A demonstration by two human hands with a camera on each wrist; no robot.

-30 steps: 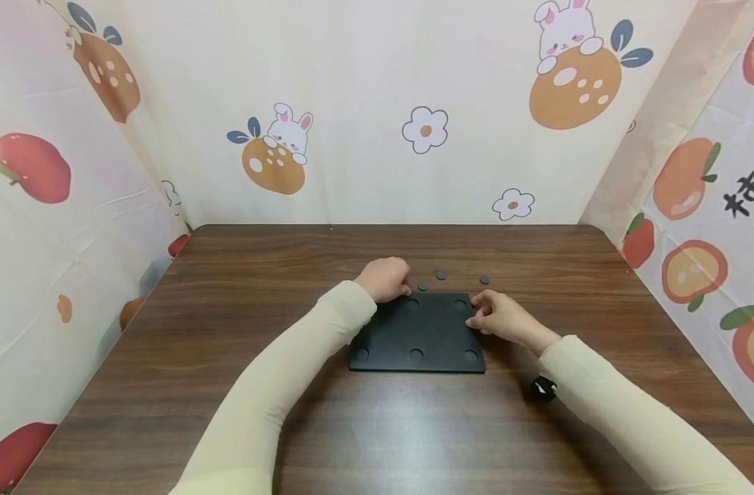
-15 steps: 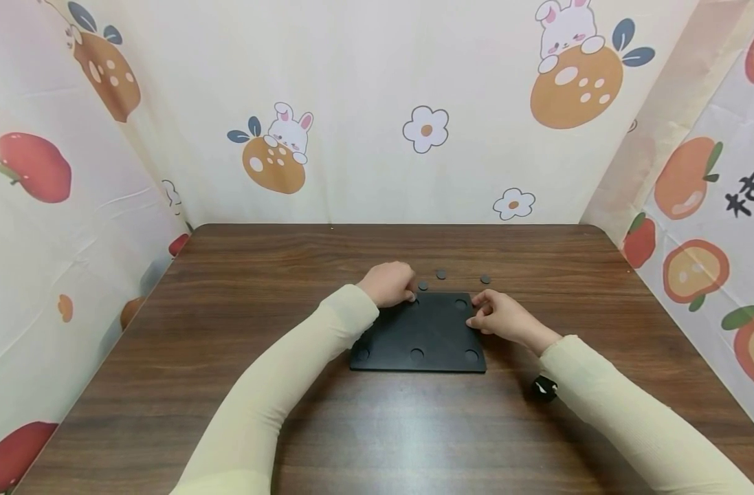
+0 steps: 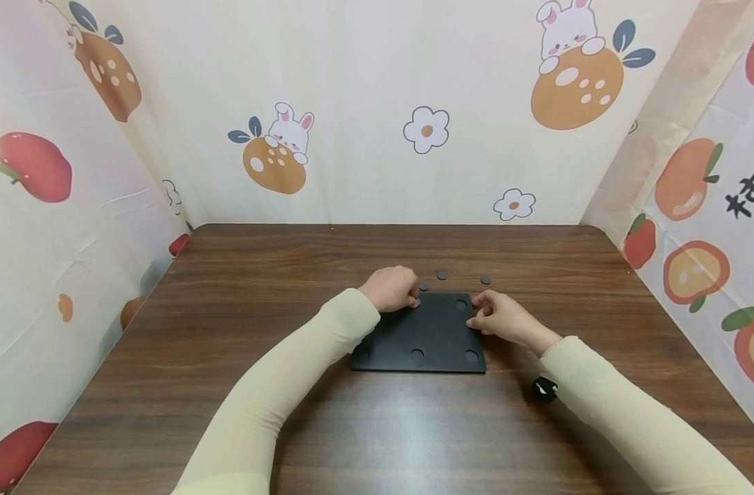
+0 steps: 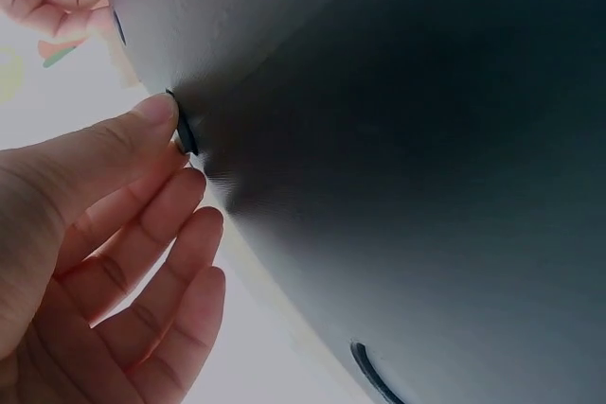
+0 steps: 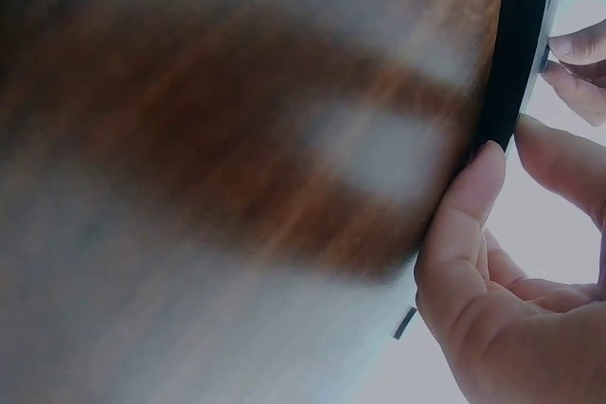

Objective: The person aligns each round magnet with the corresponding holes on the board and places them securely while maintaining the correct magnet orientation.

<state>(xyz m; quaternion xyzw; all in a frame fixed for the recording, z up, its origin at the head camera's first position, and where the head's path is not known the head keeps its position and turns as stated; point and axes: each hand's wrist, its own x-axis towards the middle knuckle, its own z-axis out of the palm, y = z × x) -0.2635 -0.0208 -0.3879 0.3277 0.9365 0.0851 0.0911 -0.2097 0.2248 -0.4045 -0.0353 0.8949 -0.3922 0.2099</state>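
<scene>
A flat black board (image 3: 441, 337) with round recesses along its near and far edges lies on the table. My left hand (image 3: 391, 287) is over its far edge and pinches a small dark disc (image 4: 185, 128) between thumb and fingers, tilted at the far middle recess. The other fingers hang loosely bent in the left wrist view. At the right edge, my right hand (image 3: 505, 317) grips the board's rim with thumb and fingertips, as the right wrist view shows. The left forearm hides the board's far left corner.
Behind the board lie three loose dark discs: a near one (image 3: 423, 286), a far one (image 3: 441, 275) and a right one (image 3: 485, 280). The brown wooden table (image 3: 278, 254) is backed by a printed curtain (image 3: 364, 137). A black thing (image 3: 544, 389) shows under the right cuff.
My left hand has moved slightly right and toward me, from behind the far edge to the far middle recess, now covering it. My right hand has stayed on the board's edge.
</scene>
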